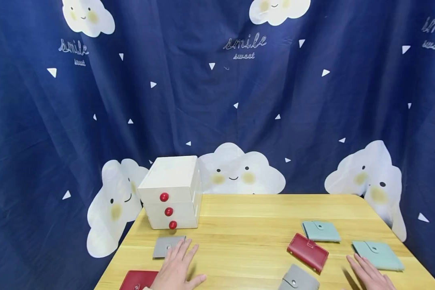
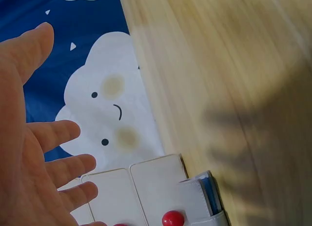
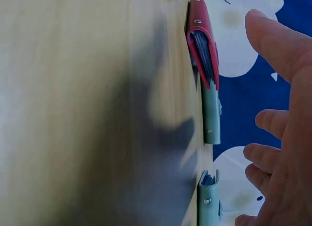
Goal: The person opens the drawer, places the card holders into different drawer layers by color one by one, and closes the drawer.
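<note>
My left hand [image 1: 177, 268] is spread above the table's near left, holding nothing. In the head view it overlaps the edges of a grey card wallet [image 1: 163, 246] and a red card wallet [image 1: 137, 279]. Fingers apart and also holding nothing, my right hand [image 1: 371, 274] is at the near right, its fingertips beside a mint green card wallet [image 1: 380, 256]. Left of it lie a long red wallet [image 1: 308, 252] and a second grey wallet [image 1: 299, 278]. Another mint wallet [image 1: 321, 231] lies farther back. Cards show in the red wallet's open end [image 3: 202, 50] in the right wrist view.
A white box of drawers [image 1: 174, 193] with red knobs stands at the table's back left, behind the grey wallet. The wooden table [image 1: 239, 237] has a rounded back right corner. A dark blue curtain [image 1: 217, 92] with smiling clouds hangs behind it.
</note>
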`<state>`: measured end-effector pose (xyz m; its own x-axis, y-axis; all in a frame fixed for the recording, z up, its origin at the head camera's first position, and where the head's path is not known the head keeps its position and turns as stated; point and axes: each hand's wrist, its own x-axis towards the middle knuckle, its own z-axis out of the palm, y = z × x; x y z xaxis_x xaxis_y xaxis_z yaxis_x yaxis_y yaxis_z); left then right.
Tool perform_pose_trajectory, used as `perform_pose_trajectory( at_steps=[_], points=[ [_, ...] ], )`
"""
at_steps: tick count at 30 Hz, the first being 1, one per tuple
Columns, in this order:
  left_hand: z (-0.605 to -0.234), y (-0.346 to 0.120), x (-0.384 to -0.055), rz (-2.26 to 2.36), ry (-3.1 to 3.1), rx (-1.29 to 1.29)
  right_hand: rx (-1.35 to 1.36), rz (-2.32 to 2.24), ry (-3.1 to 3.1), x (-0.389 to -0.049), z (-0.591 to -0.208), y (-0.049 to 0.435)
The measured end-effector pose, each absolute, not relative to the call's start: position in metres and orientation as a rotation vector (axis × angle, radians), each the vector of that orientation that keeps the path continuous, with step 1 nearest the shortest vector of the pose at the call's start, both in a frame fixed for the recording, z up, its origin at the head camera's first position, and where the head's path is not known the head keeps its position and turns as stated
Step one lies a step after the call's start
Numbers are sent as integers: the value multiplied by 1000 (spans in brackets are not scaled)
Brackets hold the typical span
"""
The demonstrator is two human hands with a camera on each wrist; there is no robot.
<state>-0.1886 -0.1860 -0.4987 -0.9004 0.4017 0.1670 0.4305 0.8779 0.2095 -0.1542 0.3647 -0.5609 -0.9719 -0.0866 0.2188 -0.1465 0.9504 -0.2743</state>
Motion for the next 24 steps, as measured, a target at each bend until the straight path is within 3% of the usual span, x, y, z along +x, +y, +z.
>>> perform_pose_trajectory(
  at_steps=[11, 24],
  points=[
    [-491, -196, -195, -335, -2840, -643, 158, 513, -2945, -169, -541, 354],
    [-444, -220, -217, -277, -2637, -576, 456, 565, -2805, -197, -491, 317]
  ],
)
